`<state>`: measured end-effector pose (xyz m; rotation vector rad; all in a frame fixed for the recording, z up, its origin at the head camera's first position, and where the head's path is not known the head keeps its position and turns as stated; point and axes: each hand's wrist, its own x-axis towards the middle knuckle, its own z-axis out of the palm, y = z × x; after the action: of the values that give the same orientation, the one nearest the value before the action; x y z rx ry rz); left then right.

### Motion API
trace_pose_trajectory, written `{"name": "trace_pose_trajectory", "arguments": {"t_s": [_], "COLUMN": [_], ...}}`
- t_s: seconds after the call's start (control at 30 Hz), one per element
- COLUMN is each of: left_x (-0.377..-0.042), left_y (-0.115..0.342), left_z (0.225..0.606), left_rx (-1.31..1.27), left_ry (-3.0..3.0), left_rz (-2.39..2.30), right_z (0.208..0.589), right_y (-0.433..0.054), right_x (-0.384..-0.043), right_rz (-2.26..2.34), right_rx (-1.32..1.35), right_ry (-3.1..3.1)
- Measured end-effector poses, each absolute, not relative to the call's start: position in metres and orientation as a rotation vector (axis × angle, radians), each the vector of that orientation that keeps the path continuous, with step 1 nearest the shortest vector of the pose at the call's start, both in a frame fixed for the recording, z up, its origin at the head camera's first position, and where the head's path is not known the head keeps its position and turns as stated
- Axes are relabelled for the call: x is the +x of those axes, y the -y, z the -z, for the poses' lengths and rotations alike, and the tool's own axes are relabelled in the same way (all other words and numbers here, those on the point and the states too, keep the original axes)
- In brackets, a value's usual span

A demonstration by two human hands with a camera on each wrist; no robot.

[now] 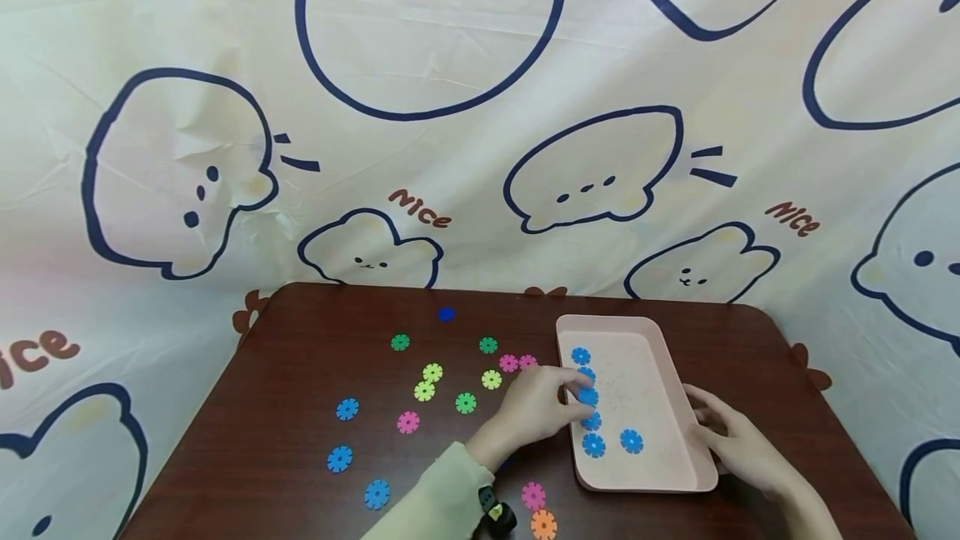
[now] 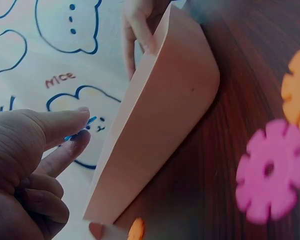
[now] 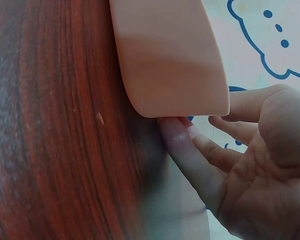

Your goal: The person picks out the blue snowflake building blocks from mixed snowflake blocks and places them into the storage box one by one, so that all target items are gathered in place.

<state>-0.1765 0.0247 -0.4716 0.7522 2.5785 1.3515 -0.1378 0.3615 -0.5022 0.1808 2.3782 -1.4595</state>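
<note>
Pinching a notched blue disc between left hand thumb and finger, over left side of pink tray. Gripping tray's right edge with right hand, fingers bent. Inside, see blue row along left wall, plus separate blue piece. Farther left, note multicoloured discs scattered across dark table. Behind, see printed cloth.

Loose toothed discs in blue, green, yellow-green and pink lie scattered across the left and middle of a dark, wood-grained table, with a deeper-blue disc near its far edge. A shallow pale-pink tray sits to the right; an orange disc lies below a pink one near the front.
</note>
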Motion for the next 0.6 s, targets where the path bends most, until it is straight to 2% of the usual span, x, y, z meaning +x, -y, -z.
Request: {"name": "trace_pose_trajectory", "arguments": {"t_s": [0.6], "left_x": [-0.179], "left_y": [-0.085], "left_z": [0.483], "left_rx": [0.743], "left_ry": [-2.736], "left_rz": [-1.042], "right_z": [0.502], "right_y": [-0.360], "right_x": [-0.138], "right_rz": [1.438], "right_rx": [0.188], "right_ry": [-2.393]}}
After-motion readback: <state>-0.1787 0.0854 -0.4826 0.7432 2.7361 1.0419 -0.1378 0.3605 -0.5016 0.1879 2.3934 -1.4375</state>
